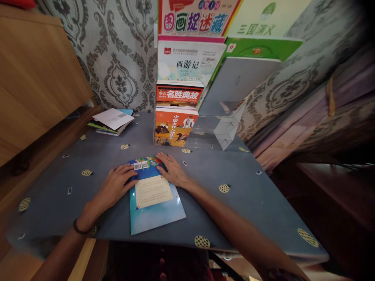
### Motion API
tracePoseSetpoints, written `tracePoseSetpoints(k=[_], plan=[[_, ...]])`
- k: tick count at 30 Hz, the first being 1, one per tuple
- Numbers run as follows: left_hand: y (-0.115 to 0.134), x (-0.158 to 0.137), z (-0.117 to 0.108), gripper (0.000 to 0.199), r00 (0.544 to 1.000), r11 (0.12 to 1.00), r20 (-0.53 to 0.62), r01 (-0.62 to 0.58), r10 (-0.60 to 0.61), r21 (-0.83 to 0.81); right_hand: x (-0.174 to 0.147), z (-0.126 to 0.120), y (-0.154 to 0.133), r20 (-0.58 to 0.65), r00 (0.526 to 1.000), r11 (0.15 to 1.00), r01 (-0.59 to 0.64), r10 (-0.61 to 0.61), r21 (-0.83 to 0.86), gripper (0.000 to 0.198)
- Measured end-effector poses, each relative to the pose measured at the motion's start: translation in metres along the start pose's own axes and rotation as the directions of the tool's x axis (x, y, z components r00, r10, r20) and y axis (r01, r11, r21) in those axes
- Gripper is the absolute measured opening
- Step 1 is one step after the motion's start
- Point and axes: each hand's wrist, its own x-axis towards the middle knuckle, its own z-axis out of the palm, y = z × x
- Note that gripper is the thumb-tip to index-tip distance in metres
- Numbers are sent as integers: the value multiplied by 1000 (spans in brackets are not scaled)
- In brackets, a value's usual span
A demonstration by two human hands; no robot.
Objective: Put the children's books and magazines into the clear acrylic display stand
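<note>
A thin blue book (pixel 158 219) lies on the table in front of me, its back cover up, with a cream text panel and a barcode at the far end. At its left edge rests my left hand (pixel 117 182), fingers stretched out over the cover, with a dark band on the wrist. My right hand (pixel 172 170) lies across the far right corner, its fingers extended and touching the cover. Neither hand is wrapped round the book. Behind it stands a clear display rack (pixel 227 130) with books in tiers, including an orange book (pixel 175 127) at the lower front.
A small pile of books (pixel 113 120) lies at the back left. The table (pixel 234 214) has a grey-blue cloth with pineapple prints. A wooden cabinet (pixel 41 78) stands on the left, patterned wallpaper (pixel 121 80) behind, and a curtain (pixel 301 117) hangs on the right.
</note>
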Motion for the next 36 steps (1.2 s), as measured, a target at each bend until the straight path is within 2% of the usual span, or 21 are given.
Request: tracePoseSetpoints(k=[4, 9, 12, 15, 17, 20, 26, 31, 36], plan=[[18, 44, -5, 30, 994, 993, -20, -105, 104, -56, 0, -3, 10, -29, 1000, 984, -3, 8, 177, 51], [26, 100, 24, 31, 976, 944, -93, -213, 195, -254, 3, -5, 24, -45, 999, 890, 3, 20, 457, 56], [21, 114, 45, 30, 961, 923, -130, -271, 243, -272, 6, -3, 31, -61, 996, 815, -18, 65, 580, 59], [16, 116, 56, 30, 938, 906, -185, -335, 294, -257, 7, -2, 34, -78, 991, 773, -34, 107, 633, 59], [14, 113, 58, 30, 929, 899, -196, -359, 316, -252, 1, -4, 32, -108, 988, 786, -22, 113, 618, 55], [14, 110, 59, 32, 925, 899, -197, -366, 324, -240, -17, -11, 23, -143, 987, 854, 18, 66, 520, 48], [14, 109, 61, 34, 923, 895, -206, -370, 325, -249, -50, -25, 6, -77, 994, 972, 93, -78, 214, 48], [17, 108, 55, 34, 925, 902, -174, -371, 338, -220, -48, -24, 6, -73, 990, 987, 130, -124, 95, 46], [22, 107, 54, 37, 931, 930, -110, -357, 347, -89, -58, -27, 1, -55, 980, 981, 192, -190, 36, 45]])
